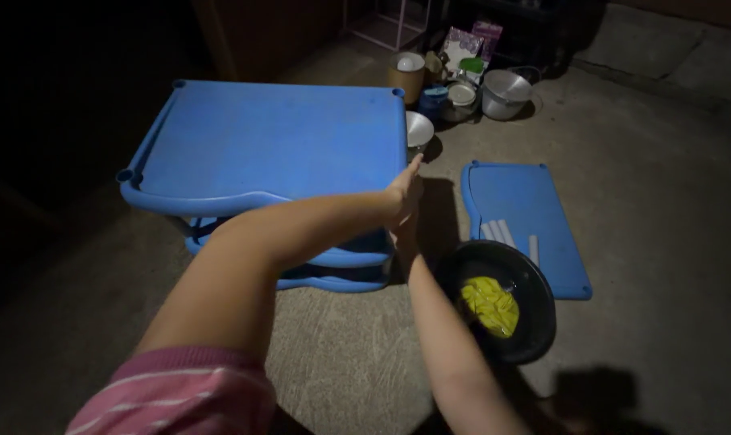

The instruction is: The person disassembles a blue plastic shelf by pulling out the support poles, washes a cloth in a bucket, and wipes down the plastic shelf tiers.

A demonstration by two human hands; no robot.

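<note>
My left hand, fingers flat and open, presses the right edge of the blue plastic rack on the concrete floor; my right hand (grip hidden) reaches the same edge just below it.

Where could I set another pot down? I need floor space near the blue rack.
Bare concrete floor lies right of the loose blue shelf, and in front of the blue rack. It is crowded behind, around the metal pots.
</note>
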